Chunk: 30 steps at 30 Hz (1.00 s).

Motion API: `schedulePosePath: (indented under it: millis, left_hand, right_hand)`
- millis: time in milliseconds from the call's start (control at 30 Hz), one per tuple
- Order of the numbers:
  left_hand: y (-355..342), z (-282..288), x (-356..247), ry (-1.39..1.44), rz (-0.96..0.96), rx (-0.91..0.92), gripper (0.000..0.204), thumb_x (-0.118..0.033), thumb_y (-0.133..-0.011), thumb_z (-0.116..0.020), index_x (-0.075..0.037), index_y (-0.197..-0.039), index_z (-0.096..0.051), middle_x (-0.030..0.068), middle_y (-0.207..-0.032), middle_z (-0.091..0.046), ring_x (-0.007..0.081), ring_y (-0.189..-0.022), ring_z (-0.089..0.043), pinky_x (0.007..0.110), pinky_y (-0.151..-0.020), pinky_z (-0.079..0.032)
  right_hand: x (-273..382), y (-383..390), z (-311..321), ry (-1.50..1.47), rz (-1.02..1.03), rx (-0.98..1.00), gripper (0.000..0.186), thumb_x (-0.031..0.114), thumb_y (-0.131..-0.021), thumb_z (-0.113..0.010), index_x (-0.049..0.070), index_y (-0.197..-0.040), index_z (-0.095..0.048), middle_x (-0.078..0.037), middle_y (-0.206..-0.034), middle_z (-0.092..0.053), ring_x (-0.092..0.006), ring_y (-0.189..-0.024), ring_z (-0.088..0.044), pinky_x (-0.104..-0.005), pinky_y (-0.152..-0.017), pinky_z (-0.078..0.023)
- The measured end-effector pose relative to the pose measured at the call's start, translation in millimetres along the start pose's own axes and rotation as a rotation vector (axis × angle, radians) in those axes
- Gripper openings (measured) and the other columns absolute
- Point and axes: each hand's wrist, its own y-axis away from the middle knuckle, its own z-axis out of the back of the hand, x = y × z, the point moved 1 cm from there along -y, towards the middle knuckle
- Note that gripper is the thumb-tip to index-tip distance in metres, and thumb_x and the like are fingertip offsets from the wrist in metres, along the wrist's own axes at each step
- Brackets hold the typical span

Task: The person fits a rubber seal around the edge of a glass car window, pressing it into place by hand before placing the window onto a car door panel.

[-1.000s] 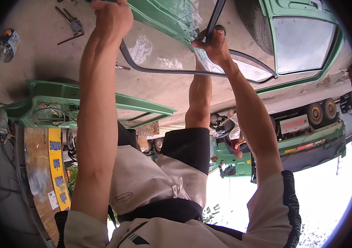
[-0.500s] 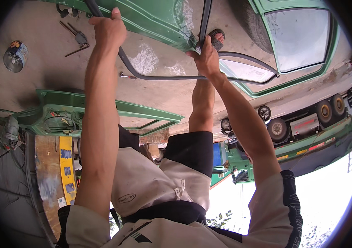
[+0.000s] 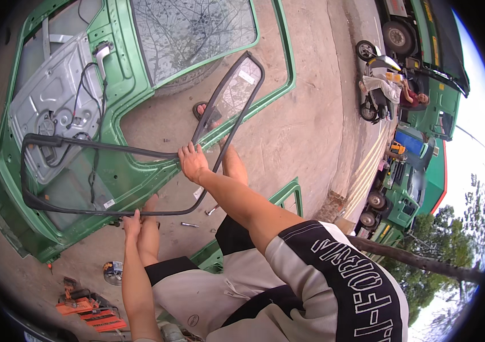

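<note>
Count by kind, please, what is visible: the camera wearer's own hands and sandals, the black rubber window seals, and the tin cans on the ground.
Left hand and right hand: 2
Sandal: 1
Black rubber window seal: 1
Tin can: 1
Total: 5

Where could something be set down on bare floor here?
The concrete floor is largely bare between the large green door and the motorcycle. It is crowded around the left hand and right hand, where a black seal crosses that door, and lower left, by the can and orange item.
</note>
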Motion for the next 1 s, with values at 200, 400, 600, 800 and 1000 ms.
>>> schedulePosePath:
  millis: [200,400,600,800,1000]
  left_hand:
    - [97.4,117.6,-113.0,-0.719,-0.453,0.104,0.043,-0.034,-0.095,-0.070,-0.004,-0.126,-0.064,0.0162,-0.104,-0.075,0.0324,-0.093,-0.072,0.041,-0.085,-0.054]
    - [206.5,274.4,-243.6,0.029,-0.516,-0.150,0.035,-0.036,-0.106,-0.058,-0.009,-0.129,-0.059,0.0058,-0.091,-0.069,0.0154,-0.077,-0.066,0.029,-0.068,-0.047]
    - [325.8,347.9,-191.1,0.048,-0.382,-0.285,0.033,-0.040,-0.105,-0.058,-0.014,-0.126,-0.056,0.0059,-0.091,-0.070,0.0195,-0.082,-0.070,0.030,-0.070,-0.050]
    - [409.9,241.9,-12.9,0.067,-0.064,-0.071,0.046,-0.034,-0.104,-0.060,-0.006,-0.136,-0.042,0.0214,-0.106,-0.067,0.0381,-0.089,-0.071,0.052,-0.070,-0.060]
    - [450.1,125.7,-2.1,-0.345,-0.042,0.139,0.052,-0.037,-0.105,-0.056,-0.006,-0.142,-0.037,0.0221,-0.119,-0.063,0.0390,-0.099,-0.068,0.055,-0.081,-0.055]
  right_hand:
    - [33.4,119.3,48.9,-0.751,-0.124,0.271,0.027,0.023,-0.082,-0.068,0.008,-0.104,-0.075,-0.021,-0.103,-0.074,-0.0413,-0.099,-0.070,-0.0485,-0.088,-0.056]
    - [83.4,242.0,85.1,-0.946,-0.199,0.016,0.020,0.018,-0.081,-0.062,0.005,-0.091,-0.073,-0.022,-0.089,-0.074,-0.0438,-0.088,-0.071,-0.0505,-0.079,-0.056]
    - [100.7,317.7,155.5,-1.061,-0.164,-0.021,0.026,0.024,-0.085,-0.062,0.005,-0.096,-0.076,-0.023,-0.091,-0.074,-0.0463,-0.088,-0.070,-0.0523,-0.080,-0.057]
    - [51.7,354.6,123.9,-1.089,-0.187,-0.125,0.017,0.019,-0.078,-0.068,0.006,-0.088,-0.074,-0.020,-0.087,-0.074,-0.0414,-0.083,-0.070,-0.0504,-0.072,-0.055]
    - [-51.3,412.0,148.6,-1.269,-0.202,-0.252,0.017,0.014,-0.077,-0.077,0.012,-0.094,-0.077,-0.011,-0.084,-0.076,-0.0287,-0.082,-0.072,-0.0444,-0.073,-0.055]
